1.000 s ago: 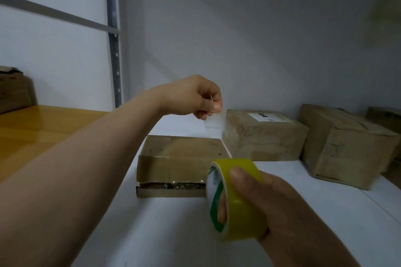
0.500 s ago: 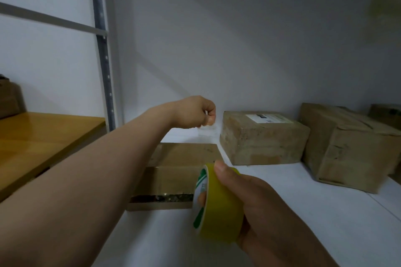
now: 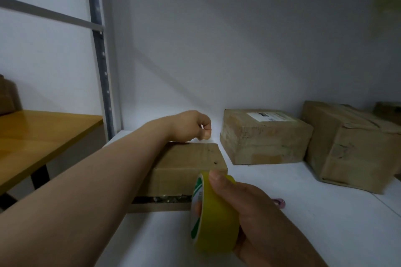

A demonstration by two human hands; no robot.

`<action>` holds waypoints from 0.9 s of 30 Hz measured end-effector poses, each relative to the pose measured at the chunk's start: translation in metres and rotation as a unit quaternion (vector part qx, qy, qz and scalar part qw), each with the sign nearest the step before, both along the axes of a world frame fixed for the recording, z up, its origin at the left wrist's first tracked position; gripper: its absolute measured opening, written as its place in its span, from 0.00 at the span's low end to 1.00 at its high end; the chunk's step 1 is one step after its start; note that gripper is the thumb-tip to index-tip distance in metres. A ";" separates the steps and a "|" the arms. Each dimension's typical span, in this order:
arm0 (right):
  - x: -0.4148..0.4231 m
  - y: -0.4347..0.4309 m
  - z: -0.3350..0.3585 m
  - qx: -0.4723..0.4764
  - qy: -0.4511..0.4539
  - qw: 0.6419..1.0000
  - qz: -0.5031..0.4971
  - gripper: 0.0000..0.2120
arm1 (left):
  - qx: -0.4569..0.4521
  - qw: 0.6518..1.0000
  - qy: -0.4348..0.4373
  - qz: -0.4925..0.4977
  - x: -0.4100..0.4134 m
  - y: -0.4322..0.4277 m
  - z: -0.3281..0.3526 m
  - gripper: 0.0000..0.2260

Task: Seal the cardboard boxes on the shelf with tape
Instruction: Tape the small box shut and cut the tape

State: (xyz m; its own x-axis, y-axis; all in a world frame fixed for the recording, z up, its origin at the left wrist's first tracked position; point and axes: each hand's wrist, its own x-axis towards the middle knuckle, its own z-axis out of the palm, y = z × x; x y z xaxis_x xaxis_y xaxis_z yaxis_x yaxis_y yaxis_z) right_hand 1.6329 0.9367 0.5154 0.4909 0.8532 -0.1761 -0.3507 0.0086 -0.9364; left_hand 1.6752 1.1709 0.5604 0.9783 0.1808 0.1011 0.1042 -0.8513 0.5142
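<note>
Head: tape roll [image 3: 217, 219] near box [image 3: 191, 158] corner

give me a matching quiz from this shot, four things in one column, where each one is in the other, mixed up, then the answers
1. yellow tape roll
2. flat brown cardboard box
3. brown cardboard box with a white label
4. glossy wooden tabletop

A. left of the grey metal shelf post
B. beneath the left hand
C. in the grip of the right hand
D. farther back on the white shelf

Pairs: 1-C, 2-B, 3-D, 4-A
</note>
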 end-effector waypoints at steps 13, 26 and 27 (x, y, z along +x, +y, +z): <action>-0.002 0.002 -0.008 0.034 0.029 0.999 -0.001 0.15 | -0.062 0.985 0.155 0.046 0.002 0.000 -0.002 0.13; -0.005 -0.002 -0.005 0.045 0.034 0.998 0.010 0.10 | -0.061 0.988 -0.018 0.140 -0.001 -0.011 0.008 0.07; -0.006 -0.003 -0.004 0.045 0.034 0.998 0.007 0.09 | -0.100 0.986 -0.038 0.125 -0.007 -0.013 0.014 0.07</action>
State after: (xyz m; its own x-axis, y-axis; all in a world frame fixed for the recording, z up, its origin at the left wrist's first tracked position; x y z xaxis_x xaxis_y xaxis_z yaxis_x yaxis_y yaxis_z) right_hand 1.6273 0.9342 0.5114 0.4692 0.8734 -0.1306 -0.4143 0.0871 -0.9060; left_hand 1.6683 1.1577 0.5745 0.8917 0.4388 0.1107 0.2518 -0.6844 0.6842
